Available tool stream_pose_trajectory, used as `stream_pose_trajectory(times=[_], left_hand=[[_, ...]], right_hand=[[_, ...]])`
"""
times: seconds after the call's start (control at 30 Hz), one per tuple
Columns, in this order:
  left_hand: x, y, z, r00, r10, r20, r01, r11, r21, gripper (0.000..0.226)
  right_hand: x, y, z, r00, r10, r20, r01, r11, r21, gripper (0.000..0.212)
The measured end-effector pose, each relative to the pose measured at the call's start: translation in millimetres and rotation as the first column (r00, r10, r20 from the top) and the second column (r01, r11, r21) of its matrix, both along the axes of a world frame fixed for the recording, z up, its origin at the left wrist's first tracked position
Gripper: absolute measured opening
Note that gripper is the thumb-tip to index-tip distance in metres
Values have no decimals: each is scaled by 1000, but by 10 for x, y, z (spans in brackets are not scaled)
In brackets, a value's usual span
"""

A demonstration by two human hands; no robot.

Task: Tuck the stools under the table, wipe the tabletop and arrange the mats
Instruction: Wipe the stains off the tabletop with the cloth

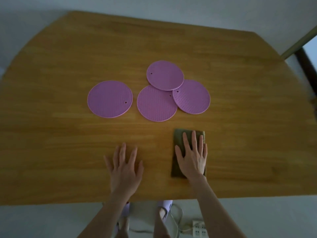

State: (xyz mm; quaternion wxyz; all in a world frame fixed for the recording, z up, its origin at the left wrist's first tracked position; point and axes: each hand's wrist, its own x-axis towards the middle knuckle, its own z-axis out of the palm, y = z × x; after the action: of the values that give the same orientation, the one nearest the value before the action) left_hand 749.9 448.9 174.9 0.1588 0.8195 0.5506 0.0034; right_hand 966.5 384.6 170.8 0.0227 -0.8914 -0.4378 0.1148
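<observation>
Several round purple mats lie in the middle of the wooden table [68,152]. One mat [109,99] lies apart at the left. The other three overlap: a back mat [165,75] rests on a front mat [154,104] and a right mat [193,97]. A folded olive-green cloth [178,138] lies near the front edge. My right hand [193,155] presses flat on the cloth, fingers spread. My left hand [125,165] lies flat on the bare wood, left of the cloth, holding nothing. No stool is in view.
Below the table's front edge I see my feet in pale slippers [165,206], a white power strip [199,228] and its cable [178,219] on the light floor. A dark post and pale frame [305,66] stand past the table's right corner.
</observation>
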Motion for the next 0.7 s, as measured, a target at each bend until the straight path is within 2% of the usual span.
stream_pose_trajectory(times=[0.1, 0.3, 0.4, 0.53, 0.7], left_hand=[[427, -163, -8, 1000, -29, 6, 29, 1000, -9, 59], [874, -366, -21, 1000, 22, 8, -21, 999, -49, 65], [896, -379, -56, 1000, 27, 11, -26, 998, -52, 63], [902, -371, -49, 1000, 15, -20, -15, 999, -31, 68], [906, -376, -56, 1000, 25, -4, -25, 999, -31, 69]], right_hand=[[188, 265, 44, 999, -12, -35, 11, 1000, -23, 70], [215, -176, -25, 983, 186, 4, -186, 982, 40, 61], [580, -314, -43, 994, 106, 12, -107, 994, 38, 64], [738, 23, 11, 999, 24, -22, -24, 1000, -3, 69], [337, -41, -5, 971, 235, -31, -234, 971, 37, 64]])
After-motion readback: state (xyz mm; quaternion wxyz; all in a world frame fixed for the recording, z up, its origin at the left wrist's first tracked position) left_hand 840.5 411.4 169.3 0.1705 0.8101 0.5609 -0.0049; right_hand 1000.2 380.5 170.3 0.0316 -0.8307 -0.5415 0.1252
